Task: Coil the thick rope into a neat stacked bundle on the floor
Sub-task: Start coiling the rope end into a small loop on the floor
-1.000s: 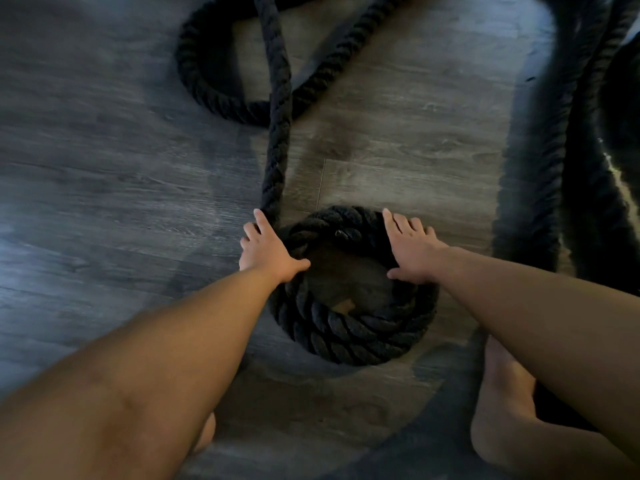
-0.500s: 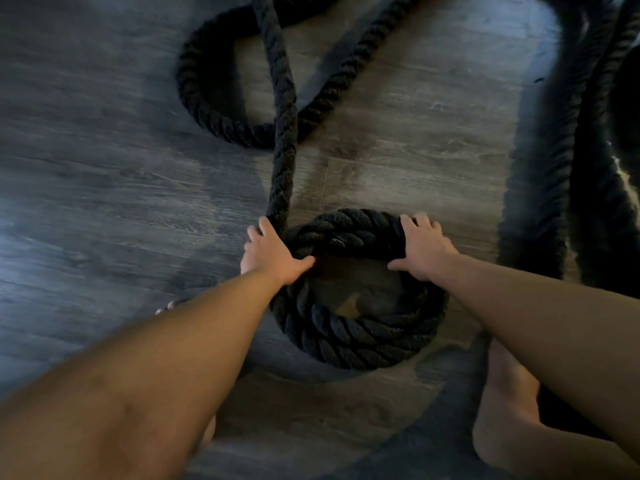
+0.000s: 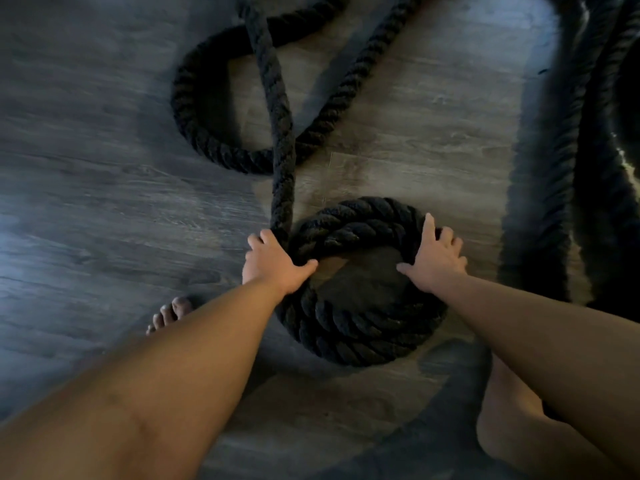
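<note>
Bare toes (image 3: 169, 311) show more fully at the left than half a second ago, beside the left forearm. The left hand (image 3: 273, 265) sits as before where the loose rope (image 3: 281, 140) joins the coil (image 3: 346, 337), its fingers curled over the outside and its thumb hooked inside, gripping it. The coil lies stacked on the floor (image 3: 86, 174), in the same spot. The right hand (image 3: 434, 263) has slipped slightly outward on the coil's right rim and presses there with spread, fairly straight fingers. A foot (image 3: 509, 414) is cut off at lower right. Dark rope lengths at the right edge blur together and run out of view.
</note>
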